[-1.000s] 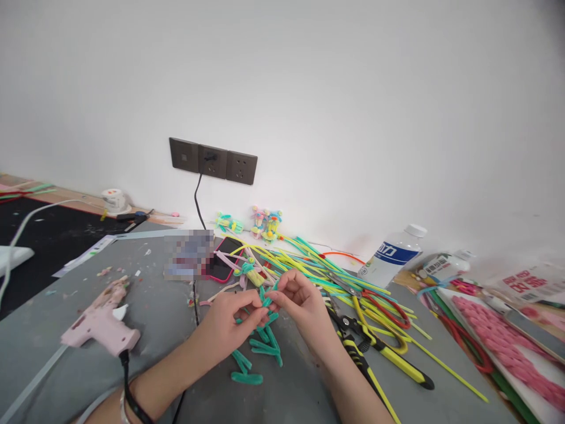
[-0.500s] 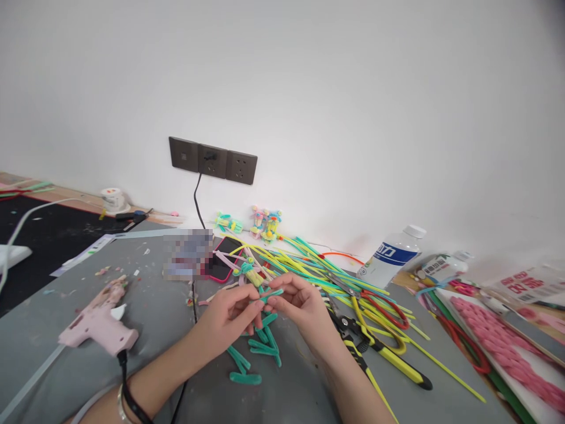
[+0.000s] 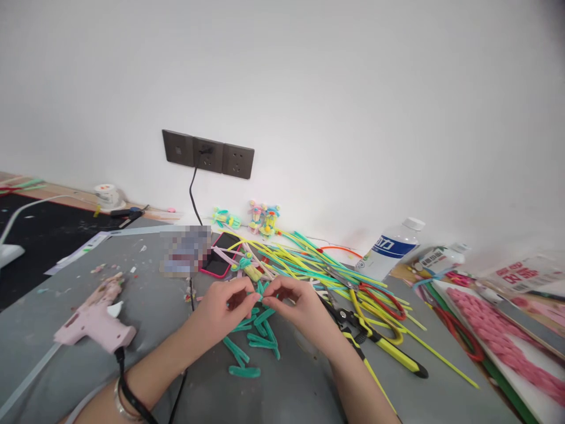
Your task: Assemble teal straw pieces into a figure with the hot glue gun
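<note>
The left hand (image 3: 220, 309) and right hand (image 3: 301, 303) pinch a short green piece (image 3: 260, 290) over the table (image 3: 304, 388)'s middle; three figures (image 3: 270, 221) at its far edge look finished, while loose green strips (image 3: 244, 372) towards the near edge look unused.

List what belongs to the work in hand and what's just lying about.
Seemingly in the work:
left hand
right hand
pinched teal piece
loose teal pieces
fuzzy stems
scissors
pink glue gun, perhaps

Seemingly just lying about:
phone
blue-labelled bottle
pink braided piece
</note>
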{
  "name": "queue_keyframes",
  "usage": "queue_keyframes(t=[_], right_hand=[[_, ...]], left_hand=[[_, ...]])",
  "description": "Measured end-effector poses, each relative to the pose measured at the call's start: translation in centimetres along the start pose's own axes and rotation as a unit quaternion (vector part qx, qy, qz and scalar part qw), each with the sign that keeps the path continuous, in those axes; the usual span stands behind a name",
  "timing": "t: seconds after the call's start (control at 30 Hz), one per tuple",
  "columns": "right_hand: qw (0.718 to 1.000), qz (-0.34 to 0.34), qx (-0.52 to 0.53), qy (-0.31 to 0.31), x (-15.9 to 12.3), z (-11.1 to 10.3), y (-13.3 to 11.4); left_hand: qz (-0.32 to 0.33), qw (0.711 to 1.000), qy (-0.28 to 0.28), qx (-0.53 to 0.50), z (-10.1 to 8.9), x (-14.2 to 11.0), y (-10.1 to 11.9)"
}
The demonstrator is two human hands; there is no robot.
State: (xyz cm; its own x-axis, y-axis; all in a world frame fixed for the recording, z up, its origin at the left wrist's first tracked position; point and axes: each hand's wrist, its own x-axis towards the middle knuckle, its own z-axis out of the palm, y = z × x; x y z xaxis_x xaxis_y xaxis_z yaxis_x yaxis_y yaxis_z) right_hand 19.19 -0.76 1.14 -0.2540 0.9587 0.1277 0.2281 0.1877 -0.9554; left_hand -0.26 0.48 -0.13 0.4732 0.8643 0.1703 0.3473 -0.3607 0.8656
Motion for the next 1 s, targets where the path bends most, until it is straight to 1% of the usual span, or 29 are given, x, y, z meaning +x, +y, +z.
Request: queue_keyframes(t=[0.17,0.3,0.37,0.47,0.57,0.7,0.77,0.87,1.0], right_hand=[[0.998,0.01,-0.032,-0.044,0.0,0.0,0.5],[0.998,0.011,-0.06,-0.033,-0.1,-0.2,0.6],[0.999,0.023,-0.031,-0.022,0.0,-0.3,0.5],[0.998,0.031,0.052,0.001,0.1,-0.7,0.4],[0.991,0.042,0.125,0.018,0.2,-1.0,0.4],[0.978,0.078,0.195,0.018,0.2,-0.9,0.6],[0.973,0.091,0.212,0.006,0.2,-0.7,0.6],[0.969,0.095,0.226,-0.005,0.1,-0.6,0.5],[0.965,0.091,0.245,0.016,0.1,-0.8,0.3]], left_hand=[[0.022,0.998,-0.018,0.06,0.1,0.2,-0.5],[0.025,0.996,-0.03,0.077,0.2,0.2,-0.6],[0.021,0.995,-0.03,0.092,0.2,0.1,-0.7],[0.017,0.988,-0.049,0.147,0.4,0.0,-0.8],[0.009,0.974,-0.062,0.216,0.7,-0.2,-0.8],[0.014,0.958,-0.061,0.278,0.8,-0.2,-0.7],[0.015,0.959,-0.057,0.278,0.9,-0.1,-0.7],[0.019,0.968,-0.035,0.247,1.0,0.0,-0.9],[0.055,0.983,0.014,0.177,0.8,0.0,-1.1]])
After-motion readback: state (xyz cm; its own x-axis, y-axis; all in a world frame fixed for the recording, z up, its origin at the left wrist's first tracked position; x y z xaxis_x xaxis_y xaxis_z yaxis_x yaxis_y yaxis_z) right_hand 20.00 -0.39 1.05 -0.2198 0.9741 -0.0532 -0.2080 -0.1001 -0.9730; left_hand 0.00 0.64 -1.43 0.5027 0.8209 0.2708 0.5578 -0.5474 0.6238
